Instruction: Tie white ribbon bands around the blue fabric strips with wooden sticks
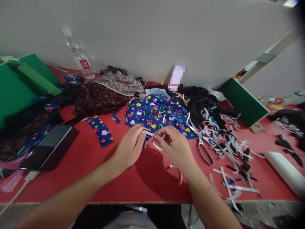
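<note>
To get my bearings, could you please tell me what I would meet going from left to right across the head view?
Black-and-grey device, printed fabric strip, left hand, right hand, scissors, white box.

Pale grey top, black trousers (sleeves unseen)

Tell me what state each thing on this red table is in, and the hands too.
Left hand: pinching a small pale strip
Right hand: closed at the strip's other end
Scissors: lying down, not held
Bottle: capped, standing
Phone: propped up, screen lit
Blue patterned cloth: spread, rumpled
Floral cloth: bunched up
White scraps: loose, scattered
Green panel at right: upright
</note>
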A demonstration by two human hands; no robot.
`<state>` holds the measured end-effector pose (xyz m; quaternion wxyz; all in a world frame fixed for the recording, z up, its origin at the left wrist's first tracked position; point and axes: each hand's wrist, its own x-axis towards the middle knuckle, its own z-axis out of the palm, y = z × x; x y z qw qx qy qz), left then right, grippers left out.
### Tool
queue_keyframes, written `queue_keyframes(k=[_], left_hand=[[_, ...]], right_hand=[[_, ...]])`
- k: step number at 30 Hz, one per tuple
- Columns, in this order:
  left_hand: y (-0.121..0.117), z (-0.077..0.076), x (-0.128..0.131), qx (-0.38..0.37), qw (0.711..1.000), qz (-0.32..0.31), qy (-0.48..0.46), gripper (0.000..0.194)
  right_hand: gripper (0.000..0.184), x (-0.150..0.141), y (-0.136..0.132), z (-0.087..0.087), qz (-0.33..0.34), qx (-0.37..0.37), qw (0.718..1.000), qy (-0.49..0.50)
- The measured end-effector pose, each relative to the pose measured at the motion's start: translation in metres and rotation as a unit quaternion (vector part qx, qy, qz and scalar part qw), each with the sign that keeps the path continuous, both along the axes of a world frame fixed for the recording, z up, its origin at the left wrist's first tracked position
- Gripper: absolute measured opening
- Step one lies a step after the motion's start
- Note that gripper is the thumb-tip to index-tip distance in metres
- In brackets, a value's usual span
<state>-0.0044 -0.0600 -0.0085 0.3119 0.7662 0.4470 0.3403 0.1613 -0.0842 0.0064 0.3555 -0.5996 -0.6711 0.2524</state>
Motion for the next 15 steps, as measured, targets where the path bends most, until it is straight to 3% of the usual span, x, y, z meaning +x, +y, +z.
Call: queue_keyframes(k=[8, 15], left_hand=[[-0.0037, 0.0008, 0.0008, -0.003, 1.0, 0.015, -0.001, 0.031], [-0.0061, 0.004, -0.0011, -0.096, 0.994, 0.029, -0.054, 0.018]], right_hand=[[0.012, -0.0002, 0.004, -0.0015, -0.005, -0.05, 0.998, 0.043], [0.009, 0.0026, 0.0046, -0.003, 0.047, -0.076, 0.992, 0.089]])
